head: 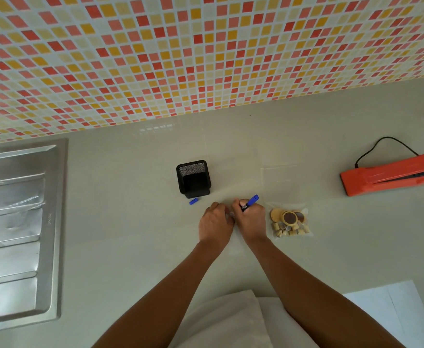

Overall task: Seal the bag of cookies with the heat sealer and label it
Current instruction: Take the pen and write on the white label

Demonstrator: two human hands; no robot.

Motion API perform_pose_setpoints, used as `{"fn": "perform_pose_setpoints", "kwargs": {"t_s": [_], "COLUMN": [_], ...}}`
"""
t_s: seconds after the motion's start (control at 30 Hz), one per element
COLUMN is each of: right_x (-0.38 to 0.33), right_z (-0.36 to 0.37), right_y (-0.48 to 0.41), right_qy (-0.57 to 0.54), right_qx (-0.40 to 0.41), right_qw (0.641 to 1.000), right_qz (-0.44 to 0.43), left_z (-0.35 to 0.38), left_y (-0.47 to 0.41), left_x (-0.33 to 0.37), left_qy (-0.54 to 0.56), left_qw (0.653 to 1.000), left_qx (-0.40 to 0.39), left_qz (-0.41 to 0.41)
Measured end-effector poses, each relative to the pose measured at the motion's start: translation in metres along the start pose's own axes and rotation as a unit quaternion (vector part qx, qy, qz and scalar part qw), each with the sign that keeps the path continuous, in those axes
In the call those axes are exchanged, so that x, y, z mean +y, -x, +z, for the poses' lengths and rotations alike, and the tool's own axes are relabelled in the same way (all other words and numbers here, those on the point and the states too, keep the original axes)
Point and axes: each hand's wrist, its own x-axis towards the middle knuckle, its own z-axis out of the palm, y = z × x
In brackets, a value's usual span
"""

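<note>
A: Which step?

B: Labelling, I'd say; my right hand [250,218] grips the blue marker [250,202], left hand [216,221] curled, pinching something small I can't make out; cookie bag [290,220] lies just beside, on the tabletop [130,234].

A: Next?

B: Probably fixing the label onto it.

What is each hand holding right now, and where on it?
Right hand grips the blue marker low on its barrel. Left hand pinches something small, too hidden to identify.
</note>
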Motion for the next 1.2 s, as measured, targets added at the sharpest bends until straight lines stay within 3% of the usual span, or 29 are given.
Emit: {"fn": "perform_pose_setpoints", "kwargs": {"t_s": [0.23,0.4,0.6,1.03,1.2], "right_x": [-0.003,-0.01,-0.012,-0.02,-0.027], "right_z": [-0.002,-0.004,-0.006,-0.006,-0.007], "right_y": [0.0,0.004,0.01,0.008,0.007], "right_qy": [-0.04,-0.076,-0.106,-0.14,-0.22], "right_qx": [0.021,0.025,0.014,0.014,0.021], "right_qw": [0.999,0.997,0.994,0.988,0.971], "right_qz": [0.021,0.0,0.017,0.066,0.095], "left_z": [0.001,-0.009,-0.026,-0.027,-0.024], "left_y": [0.002,0.007,0.0,-0.006,-0.003], "left_x": [-0.001,-0.006,-0.028,-0.049,-0.042], "left_qy": [0.034,0.138,0.188,0.112,0.091], "left_qw": [0.999,0.986,0.958,0.979,0.99], "left_qx": [0.011,0.088,0.19,0.146,0.107], "left_qz": [-0.003,0.001,-0.104,-0.088,-0.02]}}
